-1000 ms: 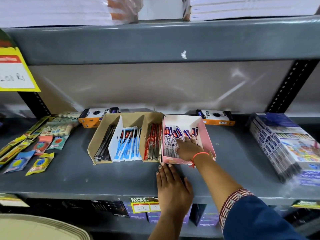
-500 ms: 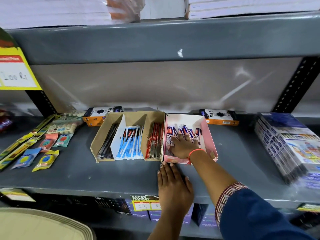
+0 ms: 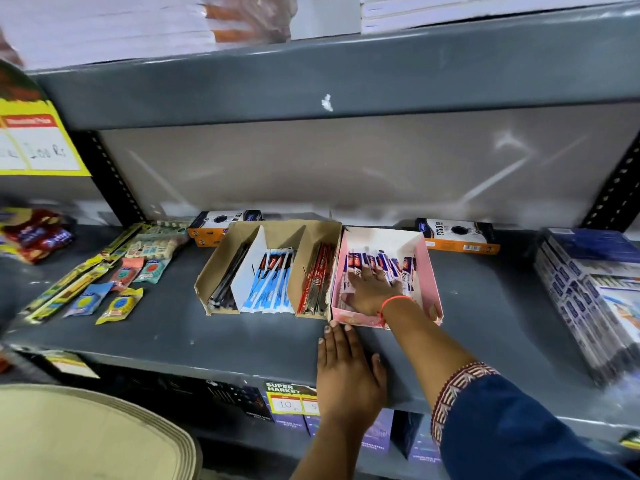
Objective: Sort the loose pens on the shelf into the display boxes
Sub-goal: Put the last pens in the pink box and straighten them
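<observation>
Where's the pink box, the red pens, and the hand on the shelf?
Pink cardboard box (image 3: pixel 433 271): head view, right wall.
Red packaged pens (image 3: pixel 317 277): head view, pack middle.
Left hand (image 3: pixel 346 372): head view, back of hand.

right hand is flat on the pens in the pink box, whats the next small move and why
Probably sweep the right hand sideways to line up the packaged pens in the pink box. They lie fanned and overlapping, while the left hand rests flat on the shelf at the box's front corner, placed to steady it.

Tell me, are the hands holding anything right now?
Nothing is gripped. The right hand lies flat, fingers spread, on the pens in the pink box; the left hand rests flat on the shelf.
</observation>
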Demonstrator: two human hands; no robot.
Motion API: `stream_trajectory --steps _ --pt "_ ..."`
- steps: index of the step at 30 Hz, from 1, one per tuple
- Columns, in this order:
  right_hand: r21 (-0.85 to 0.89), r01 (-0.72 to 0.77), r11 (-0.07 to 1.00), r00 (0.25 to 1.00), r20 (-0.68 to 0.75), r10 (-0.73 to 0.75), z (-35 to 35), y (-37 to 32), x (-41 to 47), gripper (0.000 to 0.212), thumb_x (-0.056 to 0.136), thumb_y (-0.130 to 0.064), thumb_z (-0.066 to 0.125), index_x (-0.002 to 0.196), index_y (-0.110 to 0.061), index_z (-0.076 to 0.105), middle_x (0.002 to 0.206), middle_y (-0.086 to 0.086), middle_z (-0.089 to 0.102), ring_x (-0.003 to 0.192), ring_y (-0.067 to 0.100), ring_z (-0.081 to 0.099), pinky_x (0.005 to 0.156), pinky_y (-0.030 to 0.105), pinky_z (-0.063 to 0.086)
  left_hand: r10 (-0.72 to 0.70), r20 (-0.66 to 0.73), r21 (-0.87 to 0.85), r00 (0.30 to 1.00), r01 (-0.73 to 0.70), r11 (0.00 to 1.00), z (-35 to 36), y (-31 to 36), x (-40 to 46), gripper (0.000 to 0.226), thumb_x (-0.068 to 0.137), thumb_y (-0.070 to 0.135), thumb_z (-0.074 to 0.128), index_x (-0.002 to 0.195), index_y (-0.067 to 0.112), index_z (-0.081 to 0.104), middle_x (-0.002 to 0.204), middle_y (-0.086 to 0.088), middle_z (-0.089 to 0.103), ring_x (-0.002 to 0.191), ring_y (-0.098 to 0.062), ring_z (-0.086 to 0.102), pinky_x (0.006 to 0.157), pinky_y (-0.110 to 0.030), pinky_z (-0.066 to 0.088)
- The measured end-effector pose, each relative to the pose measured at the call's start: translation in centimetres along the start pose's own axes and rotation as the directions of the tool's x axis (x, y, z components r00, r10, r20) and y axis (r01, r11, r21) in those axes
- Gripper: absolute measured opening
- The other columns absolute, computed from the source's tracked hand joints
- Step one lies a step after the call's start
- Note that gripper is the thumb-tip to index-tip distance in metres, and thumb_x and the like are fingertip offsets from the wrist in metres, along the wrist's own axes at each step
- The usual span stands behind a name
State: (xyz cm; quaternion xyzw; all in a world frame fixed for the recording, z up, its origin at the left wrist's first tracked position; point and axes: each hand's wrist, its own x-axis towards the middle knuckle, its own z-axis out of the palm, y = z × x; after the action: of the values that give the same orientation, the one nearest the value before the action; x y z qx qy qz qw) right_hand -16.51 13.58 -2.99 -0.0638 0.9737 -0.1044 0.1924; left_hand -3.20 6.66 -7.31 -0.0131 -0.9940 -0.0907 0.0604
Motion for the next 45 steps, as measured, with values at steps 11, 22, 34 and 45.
stream_trajectory --steps 11,22,34,45 --pt "0.182 0.098 0.978 0.955 -0.292 -0.041 -0.1 -0.7 -3.4 0.062 0.096 -0.035 0.036 0.151 -0.026 0.009 0.162 0.005 -0.002 0.149 0.027 -0.006 0.116 0.059 0.005 -0.008 0.041 -0.181 0.999 0.015 0.983 0.4 -0.5 0.0 0.067 0.094 0.037 0.039 0.144 -0.002 0.018 0.152 -0.024 0.022 0.142 -0.031 0.021 0.118 -0.039 0.011" --pt "0.259 -0.033 0.965 0.860 -0.485 0.159 1.5 -2.1 -5.7 0.054 0.097 -0.026 0.036 0.149 -0.019 0.022 0.159 0.007 0.020 0.148 0.025 0.012 0.118 0.050 0.020 -0.048 -0.156 -0.136 0.987 0.027 0.990 -2.4 -12.3 3.4 0.054 0.100 0.029 0.025 0.146 0.003 0.012 0.157 -0.015 0.010 0.145 -0.024 0.005 0.118 -0.032 0.000" --pt "0.361 -0.101 0.927 0.798 -0.528 0.292 1.8 -1.5 -7.0 0.048 0.095 -0.027 0.047 0.141 -0.012 0.041 0.151 0.011 0.037 0.142 0.029 0.027 0.114 0.046 0.027 0.000 0.230 -0.020 0.973 0.005 1.000 -3.4 -13.6 10.7 0.056 0.101 0.033 0.018 0.146 0.003 0.008 0.157 -0.019 0.004 0.144 -0.035 0.001 0.117 -0.045 0.005" --pt "0.331 -0.165 0.929 0.804 -0.501 0.321 2.0 -2.1 -8.1 0.051 0.095 -0.033 0.045 0.142 -0.015 0.039 0.151 0.008 0.038 0.142 0.028 0.027 0.113 0.051 0.027 0.032 0.308 -0.017 0.951 -0.028 0.999 -3.0 -13.2 11.6 0.055 0.101 0.031 0.017 0.147 0.007 -0.001 0.158 -0.012 -0.010 0.144 -0.032 -0.009 0.116 -0.049 -0.002"
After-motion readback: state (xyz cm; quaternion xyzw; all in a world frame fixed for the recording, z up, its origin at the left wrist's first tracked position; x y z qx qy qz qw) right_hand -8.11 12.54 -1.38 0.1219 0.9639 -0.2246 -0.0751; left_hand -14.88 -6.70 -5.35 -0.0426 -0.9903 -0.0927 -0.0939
